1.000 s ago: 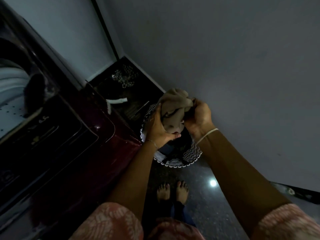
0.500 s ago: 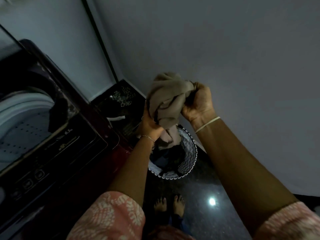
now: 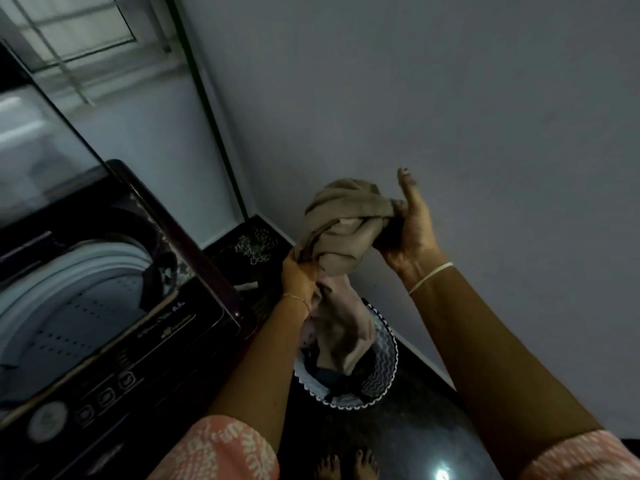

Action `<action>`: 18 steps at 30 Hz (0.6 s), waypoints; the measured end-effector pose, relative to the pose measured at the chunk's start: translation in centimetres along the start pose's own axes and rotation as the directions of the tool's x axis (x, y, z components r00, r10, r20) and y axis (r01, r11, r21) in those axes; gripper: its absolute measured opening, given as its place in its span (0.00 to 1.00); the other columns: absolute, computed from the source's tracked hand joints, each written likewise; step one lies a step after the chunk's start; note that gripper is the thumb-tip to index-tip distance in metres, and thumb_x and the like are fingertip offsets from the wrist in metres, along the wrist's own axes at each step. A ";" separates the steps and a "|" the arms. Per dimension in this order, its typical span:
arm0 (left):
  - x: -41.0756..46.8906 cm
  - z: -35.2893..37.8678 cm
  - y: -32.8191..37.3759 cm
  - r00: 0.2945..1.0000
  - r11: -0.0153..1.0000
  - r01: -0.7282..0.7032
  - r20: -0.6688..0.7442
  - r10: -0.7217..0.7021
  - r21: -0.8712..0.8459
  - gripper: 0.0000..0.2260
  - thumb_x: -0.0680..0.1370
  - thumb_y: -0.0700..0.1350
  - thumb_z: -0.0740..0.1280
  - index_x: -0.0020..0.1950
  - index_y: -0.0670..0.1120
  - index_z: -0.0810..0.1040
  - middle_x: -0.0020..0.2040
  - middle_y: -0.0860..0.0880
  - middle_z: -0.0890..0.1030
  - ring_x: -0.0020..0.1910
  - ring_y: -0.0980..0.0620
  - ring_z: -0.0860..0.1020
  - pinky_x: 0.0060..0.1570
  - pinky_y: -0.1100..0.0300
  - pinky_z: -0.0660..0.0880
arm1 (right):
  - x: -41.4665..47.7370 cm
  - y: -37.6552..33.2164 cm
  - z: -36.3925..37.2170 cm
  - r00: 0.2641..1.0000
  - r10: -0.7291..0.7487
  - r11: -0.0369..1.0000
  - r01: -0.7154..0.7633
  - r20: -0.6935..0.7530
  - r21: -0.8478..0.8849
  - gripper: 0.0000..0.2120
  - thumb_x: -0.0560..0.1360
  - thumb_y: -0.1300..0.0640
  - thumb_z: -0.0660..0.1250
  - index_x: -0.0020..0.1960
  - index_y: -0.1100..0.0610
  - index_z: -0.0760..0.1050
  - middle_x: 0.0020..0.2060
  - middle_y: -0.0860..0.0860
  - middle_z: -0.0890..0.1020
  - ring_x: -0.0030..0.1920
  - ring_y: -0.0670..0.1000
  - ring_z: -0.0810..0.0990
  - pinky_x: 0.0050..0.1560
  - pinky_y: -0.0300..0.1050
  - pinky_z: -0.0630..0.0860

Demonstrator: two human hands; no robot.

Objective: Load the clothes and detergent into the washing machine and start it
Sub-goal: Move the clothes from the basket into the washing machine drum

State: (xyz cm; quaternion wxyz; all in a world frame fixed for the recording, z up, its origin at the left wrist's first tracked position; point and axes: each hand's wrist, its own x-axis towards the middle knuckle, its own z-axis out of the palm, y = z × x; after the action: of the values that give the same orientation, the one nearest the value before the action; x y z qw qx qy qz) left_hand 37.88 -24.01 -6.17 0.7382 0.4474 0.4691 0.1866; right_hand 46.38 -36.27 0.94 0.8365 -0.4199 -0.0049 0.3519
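A bunched beige garment (image 3: 343, 230) hangs in the air between both hands, its tail trailing down toward the laundry basket (image 3: 384, 368) on the floor. My left hand (image 3: 298, 271) grips its lower left part. My right hand (image 3: 408, 230) holds the upper right bunch, with one finger sticking up. The top-load washing machine (image 3: 114, 327) stands at the left with its lid (image 3: 41, 147) raised and the white perforated drum (image 3: 69, 306) exposed. A dark item lies at the drum's rim. No detergent is in sight.
The basket has a black-and-white zigzag rim and holds dark clothes. A grey wall runs close on the right. A dark patterned mat (image 3: 256, 244) fills the far corner. My bare feet (image 3: 346, 462) stand on the glossy dark floor. The control panel (image 3: 104, 393) faces me.
Both hands have lifted the beige garment out of the basket and higher. My view has tilted up, showing more of the drum and lid. A right-hand finger has straightened.
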 end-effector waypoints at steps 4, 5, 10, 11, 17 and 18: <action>-0.3 -0.4 2.4 1.000 0.990 0.004 0.009 -0.003 -0.138 0.18 0.84 0.39 0.45 0.48 0.39 0.74 0.46 0.38 0.75 0.46 0.43 0.75 0.67 0.52 0.64 | -0.4 0.6 0.4 0.999 -0.039 0.977 0.039 0.002 -0.209 0.44 0.60 0.36 0.76 0.62 0.68 0.74 0.56 0.63 0.80 0.56 0.63 0.80 0.57 0.62 0.77; 0.2 -0.4 2.9 0.999 0.983 0.026 0.044 -0.018 -0.182 0.17 0.84 0.39 0.46 0.45 0.41 0.73 0.45 0.40 0.75 0.44 0.45 0.74 0.68 0.51 0.63 | -0.2 0.7 0.4 0.997 -0.072 0.968 0.069 -0.004 -0.240 0.41 0.59 0.39 0.79 0.58 0.69 0.75 0.50 0.64 0.80 0.51 0.63 0.80 0.49 0.59 0.80; -2.5 -0.4 6.4 0.959 0.938 0.157 0.275 -0.070 -0.309 0.19 0.85 0.47 0.47 0.71 0.41 0.66 0.68 0.41 0.69 0.70 0.41 0.66 0.68 0.51 0.63 | -0.3 0.3 1.2 0.994 -0.105 0.920 0.113 0.040 -0.376 0.32 0.57 0.50 0.83 0.50 0.64 0.71 0.43 0.63 0.77 0.39 0.56 0.80 0.33 0.46 0.78; -3.2 -0.3 7.1 0.945 0.939 0.167 0.321 -0.065 -0.301 0.21 0.85 0.49 0.46 0.74 0.42 0.62 0.71 0.42 0.67 0.73 0.42 0.63 0.67 0.52 0.63 | -0.4 -0.1 1.7 0.994 -0.095 0.922 0.105 0.045 -0.373 0.35 0.58 0.52 0.82 0.57 0.64 0.70 0.50 0.63 0.79 0.44 0.56 0.82 0.37 0.47 0.79; -4.5 0.5 11.5 0.976 0.989 0.123 0.169 -0.135 0.078 0.24 0.85 0.47 0.48 0.77 0.37 0.48 0.78 0.40 0.51 0.77 0.45 0.53 0.65 0.63 0.63 | -0.2 -2.4 2.5 0.965 0.064 0.801 0.103 0.255 -0.590 0.56 0.57 0.46 0.82 0.76 0.50 0.55 0.70 0.49 0.71 0.68 0.50 0.72 0.69 0.51 0.70; -4.1 0.0 12.3 0.984 0.957 -0.062 0.178 0.011 0.285 0.25 0.85 0.46 0.50 0.77 0.37 0.45 0.79 0.41 0.47 0.78 0.46 0.51 0.69 0.64 0.55 | -0.3 -2.7 2.9 0.951 0.096 0.782 0.111 0.294 -0.614 0.58 0.56 0.45 0.83 0.77 0.48 0.53 0.70 0.48 0.71 0.68 0.49 0.72 0.69 0.48 0.69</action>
State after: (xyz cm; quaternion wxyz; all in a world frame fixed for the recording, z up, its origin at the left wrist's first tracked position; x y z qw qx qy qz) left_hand 37.63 -20.38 6.23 0.6997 0.5737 0.4162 0.0898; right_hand 46.89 -35.50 4.78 0.6406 -0.6121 -0.2534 0.3882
